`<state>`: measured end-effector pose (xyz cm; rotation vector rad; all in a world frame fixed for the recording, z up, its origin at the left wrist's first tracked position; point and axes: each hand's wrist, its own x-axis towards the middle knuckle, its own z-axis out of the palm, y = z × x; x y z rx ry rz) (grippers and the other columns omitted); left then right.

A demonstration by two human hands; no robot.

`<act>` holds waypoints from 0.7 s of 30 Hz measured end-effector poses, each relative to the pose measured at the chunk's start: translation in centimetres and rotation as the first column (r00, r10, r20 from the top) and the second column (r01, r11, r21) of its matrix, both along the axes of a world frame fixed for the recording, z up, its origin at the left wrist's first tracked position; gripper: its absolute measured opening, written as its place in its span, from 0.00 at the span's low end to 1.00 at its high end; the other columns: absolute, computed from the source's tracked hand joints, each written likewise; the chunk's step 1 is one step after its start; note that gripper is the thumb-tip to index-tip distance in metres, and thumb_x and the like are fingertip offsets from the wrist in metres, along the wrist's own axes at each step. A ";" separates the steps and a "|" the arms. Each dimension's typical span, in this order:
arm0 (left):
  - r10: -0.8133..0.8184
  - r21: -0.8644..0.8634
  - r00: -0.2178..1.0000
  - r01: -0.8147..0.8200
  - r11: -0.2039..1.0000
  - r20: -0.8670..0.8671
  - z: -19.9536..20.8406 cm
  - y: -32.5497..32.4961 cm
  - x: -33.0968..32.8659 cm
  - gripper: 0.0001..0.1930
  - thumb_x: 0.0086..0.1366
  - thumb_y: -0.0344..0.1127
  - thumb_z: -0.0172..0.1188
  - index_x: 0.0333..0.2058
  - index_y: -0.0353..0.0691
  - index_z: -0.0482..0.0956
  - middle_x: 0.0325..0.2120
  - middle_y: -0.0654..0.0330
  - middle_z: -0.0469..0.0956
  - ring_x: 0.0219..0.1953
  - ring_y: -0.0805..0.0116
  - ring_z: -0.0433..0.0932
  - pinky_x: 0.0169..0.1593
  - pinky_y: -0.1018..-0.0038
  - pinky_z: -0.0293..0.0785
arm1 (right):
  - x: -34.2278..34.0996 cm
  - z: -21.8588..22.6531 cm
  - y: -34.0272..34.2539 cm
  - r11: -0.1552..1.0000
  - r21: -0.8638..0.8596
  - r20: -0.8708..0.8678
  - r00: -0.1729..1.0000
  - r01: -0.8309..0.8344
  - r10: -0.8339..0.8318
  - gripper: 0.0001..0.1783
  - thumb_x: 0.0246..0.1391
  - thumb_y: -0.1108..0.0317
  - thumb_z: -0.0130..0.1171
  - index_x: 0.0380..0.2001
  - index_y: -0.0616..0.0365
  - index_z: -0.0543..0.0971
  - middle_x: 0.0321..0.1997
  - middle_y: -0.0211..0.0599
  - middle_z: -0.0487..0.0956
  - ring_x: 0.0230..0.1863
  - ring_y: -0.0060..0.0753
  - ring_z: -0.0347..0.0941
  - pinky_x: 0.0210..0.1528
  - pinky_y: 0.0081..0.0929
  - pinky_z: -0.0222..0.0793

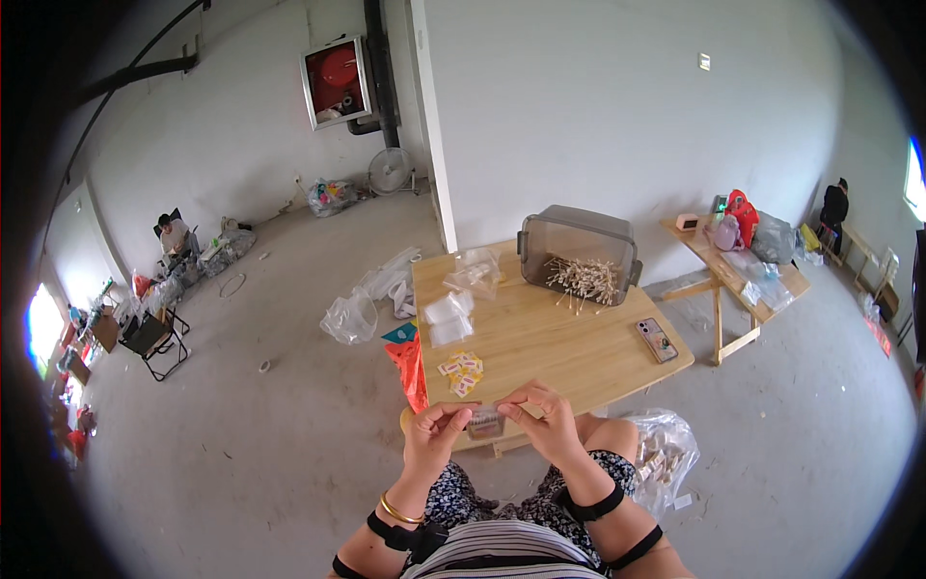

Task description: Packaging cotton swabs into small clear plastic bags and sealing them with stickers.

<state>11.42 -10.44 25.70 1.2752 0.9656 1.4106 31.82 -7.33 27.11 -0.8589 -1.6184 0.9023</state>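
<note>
Between both hands, at the table's near edge, I hold a small clear plastic bag [485, 423] with something thin and pale brown inside. My left hand [436, 432] pinches its left upper corner. The right upper corner is pinched by my right hand [542, 421]. Just beyond my left hand lies a loose pile of small yellow and white printed cards [463, 372]. Farther off are a stack of clear bags [449, 317] and more crumpled clear plastic [475, 272]. A grey see-through bin [579, 232], tipped on its side, holds many thin sticks with pale tips [586, 280].
A phone [658, 341] lies at the wooden table's [540, 352] right end. Red plastic [410, 374] hangs at its left edge. A filled clear bag [664, 458] stands on the floor by my right leg. Another table [735, 275] with bags is at right. Two people sit far off.
</note>
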 end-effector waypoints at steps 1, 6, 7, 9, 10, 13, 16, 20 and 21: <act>-0.001 -0.001 1.000 0.001 1.000 -0.002 0.1 0.1 0.1 0.10 0.69 0.32 0.62 0.45 0.32 0.81 0.42 0.60 0.84 0.44 0.78 0.80 0.50 0.82 0.74 | 0.0 0.2 0.0 0.998 0.046 0.008 0.999 0.037 -0.038 0.06 0.55 0.71 0.68 0.34 0.63 0.84 0.35 0.37 0.82 0.39 0.30 0.77 0.44 0.26 0.70; 0.051 0.013 0.999 -0.051 0.999 -0.005 -0.3 1.2 1.0 0.08 0.70 0.30 0.61 0.44 0.32 0.82 0.43 0.60 0.83 0.47 0.78 0.78 0.52 0.80 0.73 | -0.3 -1.3 1.0 0.993 0.079 -0.022 0.996 0.090 -0.088 0.05 0.53 0.72 0.68 0.33 0.62 0.84 0.33 0.38 0.80 0.38 0.33 0.76 0.43 0.27 0.69; 0.050 0.012 0.999 -0.050 0.999 -0.006 -0.3 1.3 1.2 0.08 0.70 0.30 0.61 0.44 0.32 0.82 0.43 0.60 0.83 0.47 0.78 0.78 0.52 0.80 0.73 | -0.5 -1.6 1.2 0.994 0.062 -0.027 0.996 0.091 -0.089 0.05 0.53 0.73 0.68 0.33 0.62 0.84 0.33 0.37 0.80 0.37 0.33 0.76 0.42 0.27 0.69; 0.087 0.154 0.989 -0.068 0.986 -0.123 -0.3 1.8 1.6 0.07 0.67 0.31 0.64 0.40 0.34 0.83 0.43 0.59 0.83 0.49 0.73 0.78 0.54 0.75 0.72 | -0.5 -2.0 1.5 0.994 0.040 -0.032 0.995 0.098 -0.097 0.05 0.53 0.73 0.68 0.33 0.62 0.84 0.33 0.37 0.79 0.37 0.33 0.75 0.42 0.27 0.69; 0.085 0.150 0.989 -0.066 0.986 -0.124 -0.2 2.0 1.6 0.07 0.67 0.31 0.64 0.40 0.34 0.83 0.43 0.59 0.83 0.49 0.73 0.78 0.54 0.75 0.72 | -0.4 -2.0 1.5 0.996 0.046 -0.033 0.996 0.082 -0.081 0.05 0.53 0.73 0.67 0.33 0.61 0.84 0.33 0.36 0.79 0.37 0.32 0.75 0.42 0.26 0.69; 0.190 0.247 0.904 -0.098 0.964 -0.383 -0.4 2.5 1.5 0.08 0.62 0.33 0.68 0.36 0.36 0.83 0.42 0.57 0.82 0.49 0.67 0.78 0.55 0.71 0.72 | -0.2 -2.8 1.8 0.997 0.029 -0.032 0.997 0.077 -0.076 0.05 0.53 0.74 0.67 0.34 0.60 0.85 0.33 0.36 0.79 0.37 0.31 0.75 0.42 0.26 0.70; 0.209 0.254 0.893 -0.111 0.961 -0.398 -1.9 3.5 1.5 0.08 0.59 0.34 0.70 0.34 0.37 0.84 0.42 0.57 0.82 0.48 0.63 0.78 0.53 0.70 0.72 | -0.6 -4.8 2.5 0.995 -0.067 -0.073 0.994 0.077 -0.082 0.05 0.53 0.73 0.67 0.34 0.59 0.85 0.35 0.36 0.77 0.37 0.31 0.74 0.42 0.26 0.70; 0.262 0.253 0.857 -0.160 0.954 -0.444 -4.0 4.5 1.9 0.07 0.58 0.33 0.70 0.32 0.37 0.84 0.41 0.58 0.82 0.48 0.63 0.77 0.50 0.70 0.71 | -1.2 -5.8 3.1 0.988 -0.112 0.013 0.994 0.108 -0.108 0.05 0.53 0.72 0.68 0.34 0.59 0.86 0.35 0.35 0.74 0.34 0.29 0.72 0.39 0.25 0.69; 0.278 0.247 0.846 -0.180 0.952 -0.455 -4.4 4.8 2.2 0.07 0.57 0.33 0.71 0.32 0.37 0.84 0.41 0.58 0.82 0.49 0.63 0.76 0.49 0.69 0.71 | -1.1 -6.2 3.3 0.986 -0.119 0.011 0.993 0.114 -0.114 0.05 0.53 0.72 0.68 0.34 0.59 0.86 0.35 0.35 0.74 0.34 0.29 0.72 0.39 0.25 0.69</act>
